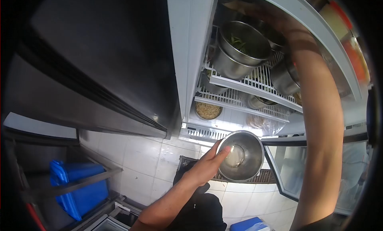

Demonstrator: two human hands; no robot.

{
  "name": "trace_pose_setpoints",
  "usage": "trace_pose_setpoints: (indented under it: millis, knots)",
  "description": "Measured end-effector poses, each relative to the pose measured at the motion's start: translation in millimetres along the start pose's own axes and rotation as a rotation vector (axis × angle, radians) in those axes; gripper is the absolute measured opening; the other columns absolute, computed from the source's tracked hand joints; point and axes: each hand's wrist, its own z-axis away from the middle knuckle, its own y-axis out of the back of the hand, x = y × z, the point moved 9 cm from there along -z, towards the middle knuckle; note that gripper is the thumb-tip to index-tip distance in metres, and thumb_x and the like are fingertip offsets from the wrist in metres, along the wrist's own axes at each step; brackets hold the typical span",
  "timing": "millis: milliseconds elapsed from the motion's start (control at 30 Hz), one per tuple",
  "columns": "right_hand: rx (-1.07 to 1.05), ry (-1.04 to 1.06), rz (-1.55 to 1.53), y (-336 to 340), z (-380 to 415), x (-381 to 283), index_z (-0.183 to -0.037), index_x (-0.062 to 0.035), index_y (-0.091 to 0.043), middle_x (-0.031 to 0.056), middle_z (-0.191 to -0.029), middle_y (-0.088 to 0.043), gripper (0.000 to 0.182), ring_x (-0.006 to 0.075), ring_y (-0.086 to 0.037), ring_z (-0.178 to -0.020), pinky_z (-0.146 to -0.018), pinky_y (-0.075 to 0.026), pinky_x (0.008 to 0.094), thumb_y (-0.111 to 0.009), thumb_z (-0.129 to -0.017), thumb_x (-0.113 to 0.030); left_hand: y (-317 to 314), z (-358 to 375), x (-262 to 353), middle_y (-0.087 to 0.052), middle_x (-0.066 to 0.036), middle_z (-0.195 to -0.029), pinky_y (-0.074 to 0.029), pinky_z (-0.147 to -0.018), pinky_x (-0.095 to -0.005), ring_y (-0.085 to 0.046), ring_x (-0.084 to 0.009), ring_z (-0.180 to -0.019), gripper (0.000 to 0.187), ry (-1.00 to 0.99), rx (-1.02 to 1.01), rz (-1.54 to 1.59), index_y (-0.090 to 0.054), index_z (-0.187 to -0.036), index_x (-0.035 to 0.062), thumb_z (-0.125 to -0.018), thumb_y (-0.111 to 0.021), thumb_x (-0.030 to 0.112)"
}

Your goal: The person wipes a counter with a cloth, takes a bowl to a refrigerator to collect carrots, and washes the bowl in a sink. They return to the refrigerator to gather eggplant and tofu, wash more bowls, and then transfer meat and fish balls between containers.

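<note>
My left hand (209,163) grips the rim of a round steel bowl (253,155), its thumb inside the wall. A little clear or pale matter shows at the bowl's bottom. My right arm reaches up into the open fridge; my right hand (267,15) is in shadow at the top shelf, behind stacked steel pots (239,65). Green vegetables (239,43) lie in the upper pot. Whatever the right fingers touch is too dark to make out.
Wire shelves (239,86) hold more steel pots (283,75). A container of pale shredded food (208,110) stands on the fridge floor. The glass door (287,167) hangs open at right. A blue bin (81,187) is at lower left, a blue box (249,224) on the tiles below.
</note>
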Motion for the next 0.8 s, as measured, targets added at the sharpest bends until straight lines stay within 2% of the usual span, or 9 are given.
trace_pose_setpoints:
  millis: [300, 367, 400, 467, 533, 567, 633, 700, 800]
  knots:
    - [-0.032, 0.323, 0.620, 49, 50, -29, -0.120, 0.0015, -0.066, 0.0134, -0.106, -0.071, 0.027, 0.0206, -0.067, -0.106, -0.089, -0.054, 0.0322, -0.056, -0.099, -0.012, -17, 11, -2, -0.045, -0.014, -0.151, -0.036, -0.113, -0.0347, -0.042, -0.0214, -0.138, 0.069, 0.089, -0.049, -0.084, -0.028, -0.159, 0.0039, -0.106, -0.053, 0.042]
    - [-0.113, 0.071, 0.144, 72, 85, 6, -0.108, 0.0008, -0.070, 0.0100, -0.088, -0.072, 0.023, 0.0190, -0.069, -0.088, -0.080, -0.052, 0.0294, -0.055, -0.100, -0.014, -18, 5, -21, -0.046, -0.017, -0.150, -0.040, -0.109, -0.0355, -0.044, -0.0238, -0.137, 0.073, 0.067, -0.072, -0.139, -0.026, -0.159, 0.0039, -0.106, -0.050, 0.048]
    - [-0.131, 0.193, -0.104, 83, 119, 5, -0.101, 0.0000, -0.071, 0.0063, -0.080, -0.069, 0.023, 0.0167, -0.066, -0.073, -0.075, -0.052, 0.0291, -0.055, -0.101, -0.016, -20, 0, -26, -0.047, -0.019, -0.150, -0.042, -0.107, -0.0359, -0.045, -0.0250, -0.137, 0.075, 0.047, -0.084, -0.171, -0.025, -0.159, 0.0038, -0.106, -0.048, 0.052]
    - [-0.192, 0.092, 0.169, 113, 202, -7, -0.108, 0.0007, -0.068, 0.0014, -0.084, -0.066, 0.019, 0.0078, -0.060, -0.075, -0.066, -0.048, 0.0251, -0.056, -0.103, -0.013, -31, 3, -29, -0.047, -0.019, -0.150, -0.046, -0.096, -0.0355, -0.047, -0.0244, -0.133, 0.076, 0.150, -0.101, -0.235, -0.026, -0.160, 0.0066, -0.105, -0.048, 0.054]
    - [-0.210, 0.000, 0.207, 149, 283, 13, -0.111, -0.0011, -0.072, 0.0037, -0.072, -0.065, 0.023, 0.0101, -0.057, -0.064, -0.059, -0.047, 0.0301, -0.058, -0.102, -0.017, -48, 10, -27, -0.047, -0.018, -0.150, -0.048, -0.082, -0.0339, -0.051, -0.0238, -0.126, 0.077, 0.229, -0.125, -0.305, -0.026, -0.160, 0.0103, -0.103, -0.048, 0.057]
    - [-0.208, -0.349, 0.092, 165, 329, 43, -0.116, -0.0029, -0.072, 0.0049, -0.070, -0.064, 0.023, 0.0107, -0.056, -0.063, -0.058, -0.048, 0.0315, -0.058, -0.098, -0.011, -57, 5, -31, -0.047, -0.018, -0.150, -0.048, -0.082, -0.0346, -0.051, -0.0241, -0.127, 0.077, 0.232, -0.158, -0.316, -0.026, -0.160, 0.0101, -0.103, -0.048, 0.057]
    - [-0.334, -0.558, 0.291, 200, 412, 55, -0.124, -0.0076, -0.070, 0.0084, -0.074, -0.063, 0.032, 0.0149, -0.059, -0.067, -0.064, -0.050, 0.0325, -0.057, -0.095, -0.004, -77, 0, -43, -0.048, -0.016, -0.150, -0.048, -0.084, -0.0359, -0.050, -0.0248, -0.127, 0.077, 0.246, -0.231, -0.347, -0.026, -0.161, 0.0097, -0.103, -0.049, 0.056]
    - [-0.316, -0.523, 0.166, 224, 488, 62, -0.136, -0.0138, -0.063, 0.0125, -0.088, -0.067, 0.045, 0.0227, -0.064, -0.077, -0.075, -0.053, 0.0339, -0.055, -0.093, -0.003, -102, 1, -43, -0.052, -0.015, -0.146, -0.049, -0.086, -0.0387, -0.053, -0.0244, -0.126, 0.076, 0.278, -0.191, -0.448, -0.032, -0.156, 0.0044, -0.103, -0.050, 0.056]
    - [-0.197, -0.594, 0.138, 255, 573, 45, -0.148, -0.0217, -0.053, 0.0124, -0.107, -0.068, 0.057, 0.0270, -0.066, -0.092, -0.086, -0.053, 0.0385, -0.061, -0.093, -0.008, -162, -7, -82, -0.060, -0.014, -0.137, -0.050, -0.096, -0.0421, -0.059, -0.0241, -0.121, 0.066, 0.363, -0.431, -0.483, -0.045, -0.145, -0.0005, -0.103, -0.053, 0.050]
